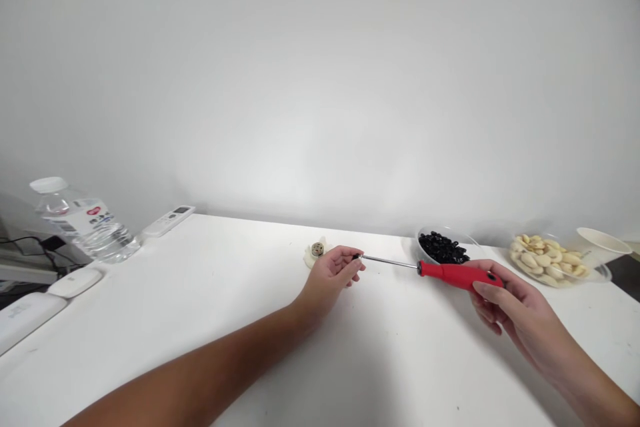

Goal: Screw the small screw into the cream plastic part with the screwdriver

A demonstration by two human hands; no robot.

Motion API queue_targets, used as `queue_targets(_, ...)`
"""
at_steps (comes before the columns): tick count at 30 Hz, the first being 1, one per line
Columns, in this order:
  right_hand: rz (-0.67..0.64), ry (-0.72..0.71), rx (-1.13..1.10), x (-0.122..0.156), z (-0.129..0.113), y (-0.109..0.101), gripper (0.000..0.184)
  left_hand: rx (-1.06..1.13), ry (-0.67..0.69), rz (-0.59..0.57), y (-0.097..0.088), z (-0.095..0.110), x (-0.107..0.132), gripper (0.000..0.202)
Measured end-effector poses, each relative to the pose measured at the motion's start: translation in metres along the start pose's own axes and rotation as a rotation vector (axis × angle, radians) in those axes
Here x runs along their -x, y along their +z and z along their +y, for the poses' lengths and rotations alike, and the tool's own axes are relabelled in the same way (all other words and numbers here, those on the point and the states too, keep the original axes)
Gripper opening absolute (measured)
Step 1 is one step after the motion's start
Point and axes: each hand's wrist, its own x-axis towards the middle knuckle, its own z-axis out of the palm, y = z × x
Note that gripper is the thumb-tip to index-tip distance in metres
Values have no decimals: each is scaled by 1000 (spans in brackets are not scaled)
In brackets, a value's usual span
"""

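Note:
My right hand point(505, 303) grips the red handle of a screwdriver point(457, 274) whose thin metal shaft points left across the white table point(240, 320). My left hand point(334, 271) has its fingers curled and pinched around the shaft's tip, where a small dark piece shows; what it is cannot be made out. Just behind the left hand a small cream plastic part point(316, 251) with a round metal centre lies on the table.
A clear bowl of black pieces point(443, 247) and a clear bowl of pale pieces point(547, 259) stand at the back right, with a white cup point(603, 244) beyond. At the left are a plastic water bottle point(83, 221), a remote control point(167, 219) and white devices point(75, 282).

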Motion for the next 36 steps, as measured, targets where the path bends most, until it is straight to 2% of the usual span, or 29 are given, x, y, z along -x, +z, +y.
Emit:
queue_targets(4,44,-57,-8,-3,2,-2,32,-11,-34,-11,1,4,3,30)
queue_targets(8,83,-105,32,-4,3,0,37,-16,-43,-9,0,3,3,29)
queue_targets(13,100,-144,163,0,-2,2,37,-18,-36,10,-3,-6,-2,30)
queue_targets(16,73,-162,291,1,-2,-1,47,-37,-33,10,-3,-8,-3,29)
queue_targets(19,64,-123,351,-2,0,-5,58,-80,-3,4,-1,-6,-1,27)
queue_targets(23,69,32,318,-6,1,-6,68,-184,52,2,3,-3,3,22)
queue_targets(27,57,203,238,-8,-1,-4,74,-389,207,34,4,3,10,18)
queue_targets(31,-10,304,84,-6,-7,-1,71,-597,615,12,1,9,15,17)
queue_targets(32,-21,321,54,-6,-8,-1,71,-627,678,5,0,10,16,17)
queue_targets(34,-39,336,22,-5,-9,-1,70,-653,689,10,0,10,16,16)
queue_targets(36,-47,306,-2,-6,-8,-2,68,-652,608,39,1,9,16,15)
